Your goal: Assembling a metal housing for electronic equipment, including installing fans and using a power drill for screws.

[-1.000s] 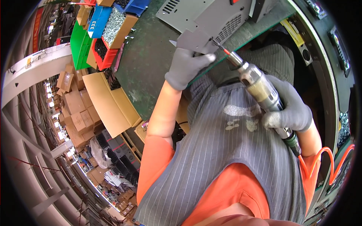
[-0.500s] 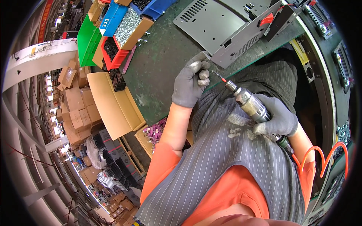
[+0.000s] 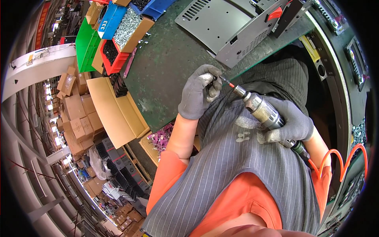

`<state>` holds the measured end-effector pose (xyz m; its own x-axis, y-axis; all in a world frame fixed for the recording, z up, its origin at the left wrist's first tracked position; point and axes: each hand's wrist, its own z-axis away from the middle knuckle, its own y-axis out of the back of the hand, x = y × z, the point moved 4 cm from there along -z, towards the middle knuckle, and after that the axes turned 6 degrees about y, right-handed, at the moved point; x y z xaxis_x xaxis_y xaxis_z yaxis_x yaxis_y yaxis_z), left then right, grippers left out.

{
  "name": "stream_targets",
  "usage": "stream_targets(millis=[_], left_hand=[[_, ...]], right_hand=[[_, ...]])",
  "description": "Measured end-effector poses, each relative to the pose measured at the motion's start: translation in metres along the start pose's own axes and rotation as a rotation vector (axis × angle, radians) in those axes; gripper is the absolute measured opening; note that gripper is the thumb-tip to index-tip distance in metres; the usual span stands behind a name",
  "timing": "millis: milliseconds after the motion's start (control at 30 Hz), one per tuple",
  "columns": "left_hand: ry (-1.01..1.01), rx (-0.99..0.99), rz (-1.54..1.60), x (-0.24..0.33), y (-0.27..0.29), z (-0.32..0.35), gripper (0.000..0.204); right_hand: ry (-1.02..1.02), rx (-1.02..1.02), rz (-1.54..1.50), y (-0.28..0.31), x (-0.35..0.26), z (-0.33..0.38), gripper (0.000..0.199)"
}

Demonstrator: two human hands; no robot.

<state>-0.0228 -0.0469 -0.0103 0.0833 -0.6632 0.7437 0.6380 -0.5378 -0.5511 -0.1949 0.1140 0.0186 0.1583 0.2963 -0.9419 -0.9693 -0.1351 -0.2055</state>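
My right hand (image 3: 290, 122), in a grey coated work glove, is wrapped round an air screwdriver (image 3: 262, 110) with a silver body and an orange air hose (image 3: 333, 154) at its rear. The driver lies slanted across my lap, its bit pointing up and left. At the bit's tip my gloved left hand (image 3: 196, 93) is closed in a pinch. Between its fingers shows a small dark screw (image 3: 215, 78), partly hidden; whether it sits on the bit I cannot tell. Just beyond, a grey sheet-metal housing (image 3: 219, 27) with slots and a red switch (image 3: 274, 14) stands on the green bench (image 3: 158, 71).
At the far left of the bench, a red bin (image 3: 114, 67) holds black screws beside a box of silver screws (image 3: 128, 31). Blue and green bins adjoin them. An open carton (image 3: 114, 114) stands left of the bench. A rail (image 3: 335, 67) curves along the right.
My left fingers have come together with the driver's bit tip, where a small gap showed before. The bench and housing have shifted slightly up and left in view.
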Motion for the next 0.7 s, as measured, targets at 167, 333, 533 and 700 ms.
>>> stream_targets(millis=[167, 333, 533, 700], left_hand=[[0.038, 0.066, -0.082, 0.004, -0.012, 0.003, 0.017], [-0.085, 0.154, -0.695, 0.015, -0.026, 0.004, 0.015], [0.189, -0.062, -0.510, 0.023, -0.036, 0.005, 0.026], [0.188, 0.004, -0.695, 0.005, 0.000, 0.004, 0.043]], right_hand=[[0.140, -0.084, 0.106, 0.004, 0.003, 0.003, 0.075], [0.111, -0.073, 0.128, 0.007, 0.010, 0.008, 0.075], [0.270, -0.069, 0.243, 0.015, 0.014, 0.014, 0.075], [0.066, 0.074, 0.174, 0.030, 0.025, 0.022, 0.074]])
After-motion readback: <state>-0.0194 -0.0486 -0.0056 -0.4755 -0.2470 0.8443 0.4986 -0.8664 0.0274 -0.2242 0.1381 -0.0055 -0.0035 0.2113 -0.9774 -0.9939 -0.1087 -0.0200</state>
